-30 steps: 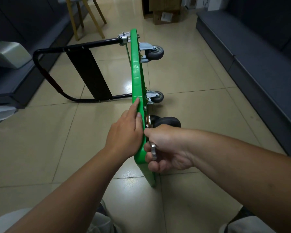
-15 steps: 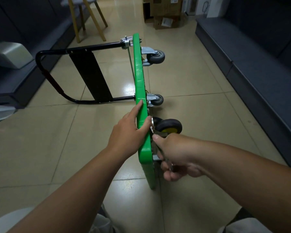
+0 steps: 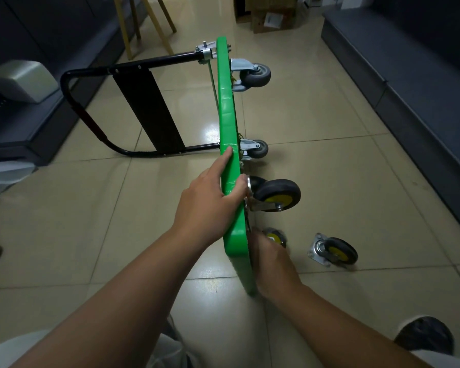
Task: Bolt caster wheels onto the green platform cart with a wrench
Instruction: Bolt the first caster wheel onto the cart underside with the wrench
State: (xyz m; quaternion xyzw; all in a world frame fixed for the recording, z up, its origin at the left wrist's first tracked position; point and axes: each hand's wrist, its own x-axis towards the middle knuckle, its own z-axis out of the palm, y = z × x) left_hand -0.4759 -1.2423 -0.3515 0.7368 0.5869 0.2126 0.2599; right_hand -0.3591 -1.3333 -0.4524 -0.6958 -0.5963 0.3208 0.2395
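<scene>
The green platform cart (image 3: 227,107) stands on its side on the tiled floor, its black handle (image 3: 72,102) folded out to the left. My left hand (image 3: 210,200) grips its upper edge, thumb hooked over the rim and index finger stretched along it. A black caster with a yellow hub (image 3: 276,195) sits on the underside just beyond that thumb. My right hand (image 3: 271,264) is low beside the cart's near end, blurred, its fingers hidden, close to a second yellow-hub caster (image 3: 275,237). No wrench shows.
A loose caster with its mounting plate (image 3: 332,252) lies on the floor to the right. Two grey casters (image 3: 255,74) (image 3: 258,149) sit at the cart's far end. Dark benches line both sides, wooden stool legs (image 3: 144,22) and cardboard boxes (image 3: 271,17) stand beyond.
My right hand has dropped from the mounted caster down to the cart's near end, and the wrench it held is out of sight. The view tilted down, revealing the loose caster.
</scene>
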